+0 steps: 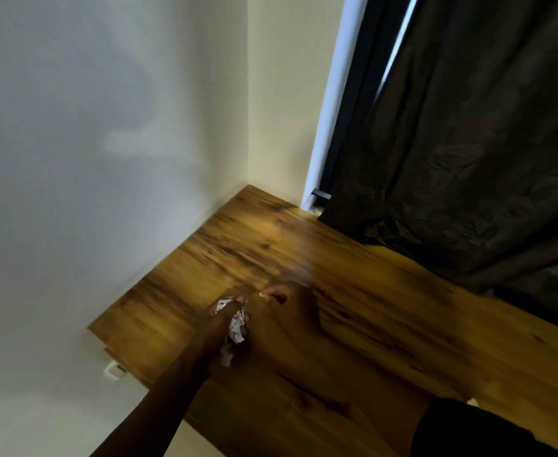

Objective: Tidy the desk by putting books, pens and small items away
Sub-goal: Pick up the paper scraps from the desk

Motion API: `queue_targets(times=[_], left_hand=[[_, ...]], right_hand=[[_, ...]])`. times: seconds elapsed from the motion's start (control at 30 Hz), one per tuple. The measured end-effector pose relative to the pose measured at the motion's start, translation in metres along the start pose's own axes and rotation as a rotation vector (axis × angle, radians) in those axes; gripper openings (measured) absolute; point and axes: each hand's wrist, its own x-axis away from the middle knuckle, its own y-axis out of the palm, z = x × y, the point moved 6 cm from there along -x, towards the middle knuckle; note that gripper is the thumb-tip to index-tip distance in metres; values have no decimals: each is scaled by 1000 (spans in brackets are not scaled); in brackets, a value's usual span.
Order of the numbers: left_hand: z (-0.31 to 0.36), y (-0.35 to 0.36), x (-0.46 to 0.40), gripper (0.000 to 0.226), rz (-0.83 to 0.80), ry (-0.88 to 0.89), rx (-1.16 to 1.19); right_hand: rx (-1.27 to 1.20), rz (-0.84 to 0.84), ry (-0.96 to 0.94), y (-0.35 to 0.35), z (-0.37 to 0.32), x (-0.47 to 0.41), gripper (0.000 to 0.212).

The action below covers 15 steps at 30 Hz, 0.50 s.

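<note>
The crumpled white paper with small dark and red printing point(234, 324) is bunched into an uneven wad, its creased folds sticking out between the knuckles and hanging a little below the palm. The left hand point(220, 328) has it, fingers point(238, 300) curled tightly round the wad, held just above the brown wood-grain desk point(386, 308) near its left end. Just beside it, the right hand point(295, 308) is blurred; its thumb and forefinger are pinched on a tiny pale scrap point(262, 294), too small and smeared to name, with the other fingers folded under.

No box, tray or drawer shows on the desk from here; the paper wad sits only in the hand.

The desk runs into the corner of a plain white wall point(106, 159). A dark, wrinkled curtain point(468, 143) hangs at the right, its hem piled on the back of the desk and covering the window except for a bright strip of frame point(328, 94). A small white fitting point(114, 371) sticks out under the desk's left edge; what it is cannot be made out. A dark sleeve point(468, 430) is cut off at the lower right corner, and a pale speck beside it is unclear. Both forearms run out of view at the bottom.
</note>
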Motion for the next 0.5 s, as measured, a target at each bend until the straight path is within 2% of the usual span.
queue_targets(times=[0.07, 0.13, 0.23, 0.37, 0.43, 0.5], left_hand=[[-1, 22, -1, 39, -38, 3, -62], [-1, 50, 3, 44, -89, 8, -91], [-2, 99, 14, 53, -217, -17, -87], [-11, 153, 24, 47, -381, -29, -123], [-23, 169, 26, 47, -402, -87, -127], [-35, 187, 31, 53, -418, -112, -132]], right_hand=[[-205, 51, 140, -18, -3, 20, 9], [-300, 77, 216, -32, -2, 39, 5], [-202, 142, 182, -55, 10, 57, 20], [-89, 181, 147, -86, 30, 80, 34], [-144, 153, 195, -101, 41, 94, 35], [-306, 127, 270, -114, 59, 110, 32]])
